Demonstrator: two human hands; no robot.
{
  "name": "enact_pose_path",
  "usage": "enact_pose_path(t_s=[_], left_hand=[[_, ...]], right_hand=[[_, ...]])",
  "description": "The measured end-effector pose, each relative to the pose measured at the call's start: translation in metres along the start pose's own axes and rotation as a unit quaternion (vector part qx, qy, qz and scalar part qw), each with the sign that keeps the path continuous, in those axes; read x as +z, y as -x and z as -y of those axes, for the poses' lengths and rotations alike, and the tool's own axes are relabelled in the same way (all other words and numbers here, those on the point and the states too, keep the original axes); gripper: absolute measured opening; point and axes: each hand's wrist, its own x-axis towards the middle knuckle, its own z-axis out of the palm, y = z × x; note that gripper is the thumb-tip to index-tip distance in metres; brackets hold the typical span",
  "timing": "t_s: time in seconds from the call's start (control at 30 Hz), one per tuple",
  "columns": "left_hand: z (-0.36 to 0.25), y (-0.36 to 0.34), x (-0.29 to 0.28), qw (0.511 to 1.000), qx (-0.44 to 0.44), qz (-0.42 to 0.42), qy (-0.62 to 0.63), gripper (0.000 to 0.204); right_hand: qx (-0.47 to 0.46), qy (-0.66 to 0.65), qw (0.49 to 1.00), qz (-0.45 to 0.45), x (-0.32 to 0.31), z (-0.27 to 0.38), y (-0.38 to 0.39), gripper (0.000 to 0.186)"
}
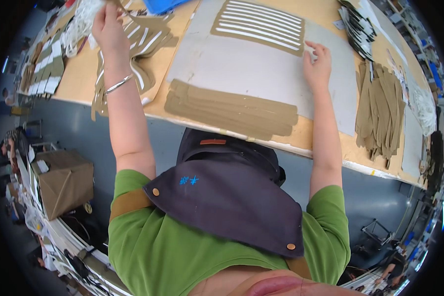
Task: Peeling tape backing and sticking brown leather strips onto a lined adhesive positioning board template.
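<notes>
Well, the left hand (109, 17) pinches a limp strip (142, 21); the right hand (317, 58), half-open, empty, hovers by flat striped pieces (259, 27).

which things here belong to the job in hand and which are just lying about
Likely the job:
white-striped brown strips near right hand
grey board beneath
striped heap by left hand
stacked plain brown strips

Seemingly lying about:
black bundle
blue plastic object
brown box

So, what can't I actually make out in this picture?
In the head view:
Left hand: fingertips meet the upper edge; grip unclear.
Blue object: cut off by the upper edge.
Stacked brown strips: upper ones cover the lower, hiding their number.
Distant co-worker near the left rim: too small and blurred.
</notes>
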Motion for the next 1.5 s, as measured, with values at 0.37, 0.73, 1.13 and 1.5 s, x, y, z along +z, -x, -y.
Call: enact_pose_path(t_s=[0.37, 0.73, 1.13, 1.5], left_hand=[[0.013, 0.207, 0.086, 0.808, 0.187, 0.488, -0.272, 0.014], [0.04, 0.159, 0.037, 0.755, 0.137, 0.529, -0.362, 0.035], [0.059, 0.128, 0.059, 0.747, 0.011, 0.608, -0.27, 0.016], [0.075, 0.138, 0.048, 0.793, 0.107, 0.549, -0.243, 0.013]], right_hand=[[0.229, -0.318, 0.871, 0.296, -0.003, 0.115, 0.011, 0.035], [0.05, 0.104, 0.972, 0.206, -0.099, 0.067, 0.048, 0.023], [-0.02, -0.03, 0.929, 0.369, 0.054, 0.126, 0.011, 0.023], [-0.213, -0.032, 0.946, 0.241, 0.058, 0.11, 0.028, 0.014]])
